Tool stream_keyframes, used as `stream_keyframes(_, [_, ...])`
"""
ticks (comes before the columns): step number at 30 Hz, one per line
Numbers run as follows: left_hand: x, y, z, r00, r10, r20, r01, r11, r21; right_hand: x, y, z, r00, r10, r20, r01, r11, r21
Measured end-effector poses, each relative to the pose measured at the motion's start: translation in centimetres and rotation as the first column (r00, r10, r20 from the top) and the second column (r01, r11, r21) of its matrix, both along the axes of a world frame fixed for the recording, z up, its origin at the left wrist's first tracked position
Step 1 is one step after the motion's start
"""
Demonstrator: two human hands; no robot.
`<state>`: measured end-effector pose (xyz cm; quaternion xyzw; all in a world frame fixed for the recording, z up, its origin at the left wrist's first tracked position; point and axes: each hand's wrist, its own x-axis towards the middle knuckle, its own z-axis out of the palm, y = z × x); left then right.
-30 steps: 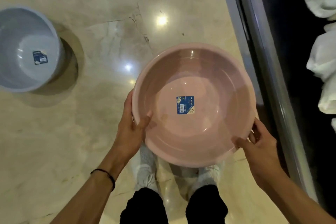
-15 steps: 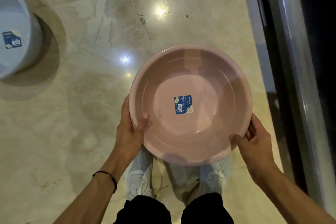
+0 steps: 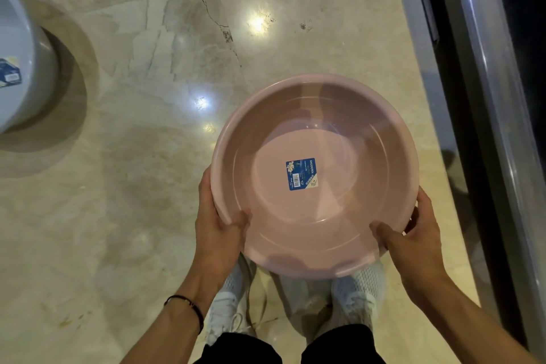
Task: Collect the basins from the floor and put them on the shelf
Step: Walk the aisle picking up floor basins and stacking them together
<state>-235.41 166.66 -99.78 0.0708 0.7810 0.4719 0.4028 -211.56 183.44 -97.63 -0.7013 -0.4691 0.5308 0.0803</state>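
The left grip [image 3: 218, 233] holds the near left rim of the pink basin [image 3: 310, 133], thumb hooked over the edge onto the inner wall and fingers curled round the outside. The right grip [image 3: 413, 248] holds the near right rim the same way, thumb inside and fingers wrapped under the lip. A thin black band [image 3: 189, 304] circles the wrist behind the left grip.

Between the two grips the basin sits level and mouth up, lifted clear of the floor, with a blue label [image 3: 302, 174] stuck to the middle of its bottom. Directly below the grips a pair of white shoes [image 3: 224, 313] stands on the marble floor [image 3: 133, 216], partly hidden by the basin.

Well out to the left of the left grip and farther ahead, a grey basin [image 3: 26, 91] stands upright on the floor, cut off by the picture's edge. Just to the right of the right grip a metal frame [image 3: 487, 97] runs away along the floor's edge, with darkness beyond it.
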Motion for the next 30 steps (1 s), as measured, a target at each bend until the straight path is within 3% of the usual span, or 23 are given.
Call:
stream_keyframes(5, [-0.1,-0.5,2.6,0.999,0.021,0.041,-0.018,0.998,-0.053,0.5,-0.4,3.4,0.999,-0.04,-0.03,0.039,0.998,-0.043])
stream_keyframes(11, [0.2,-1.9,10.9,0.994,0.086,0.065,-0.083,0.995,-0.049,0.3,-0.3,11.0,1.0,0.001,-0.029,-0.003,0.997,-0.071])
stream_keyframes(16, [-1.5,-2.4,21.1,0.988,0.157,-0.003,-0.157,0.985,-0.065,-1.2,-0.6,19.3,0.998,0.039,-0.052,-0.038,0.999,0.017])
stream_keyframes(21, [-3.5,-2.3,31.8,0.99,0.13,-0.061,-0.132,0.991,-0.026,-2.2,-1.0,28.3,0.993,0.022,-0.118,-0.009,0.993,0.115])
stream_keyframes(30, [-6.6,-1.2,53.4,0.984,0.156,-0.081,-0.152,0.987,0.055,-6.1,0.3,48.9,0.967,-0.03,-0.253,0.067,0.988,0.139])
